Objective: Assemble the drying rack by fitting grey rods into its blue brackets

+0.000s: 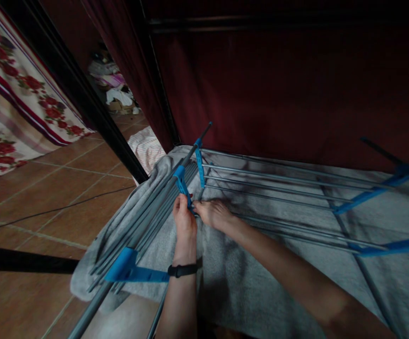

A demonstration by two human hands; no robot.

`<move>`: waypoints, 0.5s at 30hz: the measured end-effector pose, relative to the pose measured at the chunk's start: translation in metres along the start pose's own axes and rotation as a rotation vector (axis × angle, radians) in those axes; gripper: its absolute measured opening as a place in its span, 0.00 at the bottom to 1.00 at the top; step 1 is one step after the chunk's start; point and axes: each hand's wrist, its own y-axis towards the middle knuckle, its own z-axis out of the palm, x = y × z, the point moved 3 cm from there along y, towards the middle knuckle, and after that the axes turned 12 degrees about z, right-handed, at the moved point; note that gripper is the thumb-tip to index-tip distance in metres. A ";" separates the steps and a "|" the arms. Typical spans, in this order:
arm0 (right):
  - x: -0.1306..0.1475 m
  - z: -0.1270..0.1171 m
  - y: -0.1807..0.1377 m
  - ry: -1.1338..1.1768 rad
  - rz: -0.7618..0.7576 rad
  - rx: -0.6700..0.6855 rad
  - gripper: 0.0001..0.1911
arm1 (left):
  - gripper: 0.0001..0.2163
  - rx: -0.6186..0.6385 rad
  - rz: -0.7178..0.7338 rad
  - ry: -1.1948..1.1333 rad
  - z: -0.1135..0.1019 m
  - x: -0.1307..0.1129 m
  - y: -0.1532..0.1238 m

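Note:
My left hand (pixel 184 216), with a dark band on its wrist, is closed on the lower end of a blue plastic bracket (pixel 181 181). The bracket is fitted around a long grey tube (pixel 189 154). Close beside it, my right hand (pixel 212 213) pinches at the bracket's lower end, apparently on the tip of a thin metal rod (pixel 296 230); the fingers partly hide the contact. Another blue bracket (pixel 200 167) farther up the tube has several rods running right from it. Nearer me, a larger blue bracket (pixel 125 266) sits on the same tube.
Several loose grey rods (pixel 148 212) lie on a grey blanket (pixel 233 292). Blue brackets (pixel 391 247) hold the rods' far ends at right. A black post (pixel 84 94) crosses the left side. Behind are a dark red panel (pixel 278 94) and tiled floor (pixel 73 188) with a cable.

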 end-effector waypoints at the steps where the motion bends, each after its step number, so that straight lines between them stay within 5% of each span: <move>1: 0.000 0.001 0.001 0.002 -0.002 0.000 0.19 | 0.22 0.000 0.003 0.000 0.000 0.000 0.000; 15: -0.003 0.007 0.006 0.031 -0.008 0.013 0.19 | 0.22 -0.006 0.005 0.009 -0.001 0.001 0.001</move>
